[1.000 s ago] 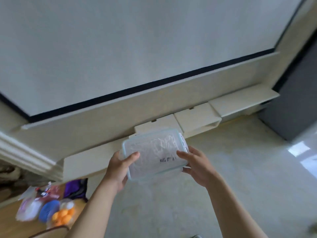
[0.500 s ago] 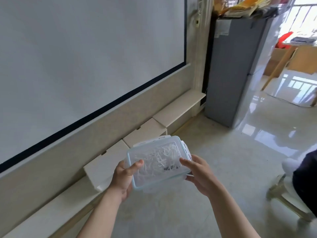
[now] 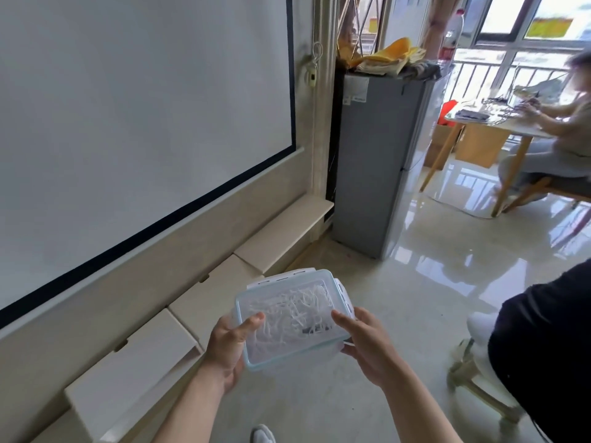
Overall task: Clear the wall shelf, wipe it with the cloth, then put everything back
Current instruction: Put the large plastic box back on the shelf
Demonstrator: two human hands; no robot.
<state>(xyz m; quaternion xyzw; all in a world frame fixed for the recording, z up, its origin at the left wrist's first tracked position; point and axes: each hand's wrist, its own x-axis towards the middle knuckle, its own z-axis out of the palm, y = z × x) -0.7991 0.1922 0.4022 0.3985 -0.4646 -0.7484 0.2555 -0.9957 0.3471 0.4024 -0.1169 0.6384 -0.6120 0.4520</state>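
1. This is a lived-in home, most likely a sitting room. Left of the left hand [image 3: 228, 350], a large projection screen [image 3: 144, 107] fills the wall above a low cream wall shelf [image 3: 284, 228].
2. Beyond both hands, a grey fridge [image 3: 377, 161] stands in the corner with yellow cloths [image 3: 390, 59] heaped on top.
3. Far beyond the right hand [image 3: 367, 343], a person [image 3: 559, 139] sits at a wooden-legged bench [image 3: 511, 125] by a tall window [image 3: 511, 27]. A cardboard box [image 3: 479, 145] stands below the bench.
4. Glossy pale floor [image 3: 431, 276] tiles spread beneath the hands.
5. Both hands grip a clear snap-lid food container [image 3: 287, 318], which is ordinary household ware.
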